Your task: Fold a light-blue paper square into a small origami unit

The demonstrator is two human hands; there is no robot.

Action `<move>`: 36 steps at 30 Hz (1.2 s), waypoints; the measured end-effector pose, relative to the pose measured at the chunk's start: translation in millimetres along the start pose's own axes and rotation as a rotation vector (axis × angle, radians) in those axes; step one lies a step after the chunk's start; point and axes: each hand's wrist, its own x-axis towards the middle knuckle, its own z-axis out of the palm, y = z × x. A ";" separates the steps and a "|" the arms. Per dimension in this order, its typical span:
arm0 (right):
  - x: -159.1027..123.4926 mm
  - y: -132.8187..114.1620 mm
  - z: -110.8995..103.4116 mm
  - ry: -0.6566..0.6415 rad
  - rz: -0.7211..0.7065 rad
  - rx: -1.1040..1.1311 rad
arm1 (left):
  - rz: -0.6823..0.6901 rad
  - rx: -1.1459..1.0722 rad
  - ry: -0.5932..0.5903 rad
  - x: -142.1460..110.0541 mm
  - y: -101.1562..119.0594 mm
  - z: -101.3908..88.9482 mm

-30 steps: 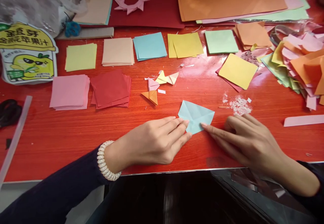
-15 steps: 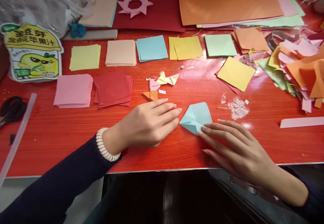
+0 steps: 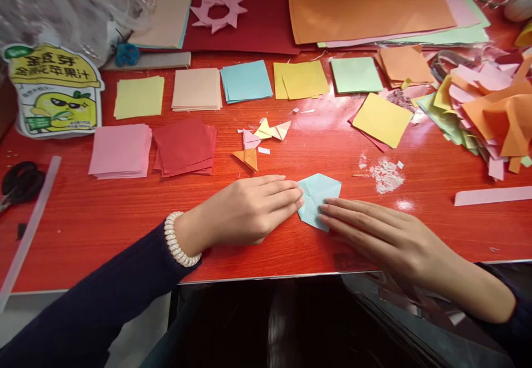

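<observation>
A partly folded light-blue origami paper (image 3: 316,197) lies on the red table near its front edge, with creases and folded-in corners showing. The fingertips of my left hand (image 3: 253,207), stretched out and close together, rest on its left edge. From the lower right, my right hand (image 3: 382,235) lays its straight fingers flat over the paper's lower right part. Neither hand grips it. Behind my left hand are small folded paper pieces: an orange one (image 3: 246,159), a pink one (image 3: 251,139) and a yellow one (image 3: 263,129).
Square stacks, including red (image 3: 185,146), pink (image 3: 120,151) and blue (image 3: 246,81) paper, lie across the table. Paper scraps (image 3: 494,107) pile up at right. Scissors (image 3: 22,182) lie at far left, a juice pouch (image 3: 56,91) behind them. A pink paper ring (image 3: 218,11) sits at the back.
My left hand has moved right onto the blue paper's edge. My right fingers have shifted slightly left across the paper. The raised fold at its left now lies flatter.
</observation>
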 end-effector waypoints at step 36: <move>48.2 -8.2 14.3 0.242 0.576 0.239 | 0.049 0.092 -0.014 2.5 8.8 -5.7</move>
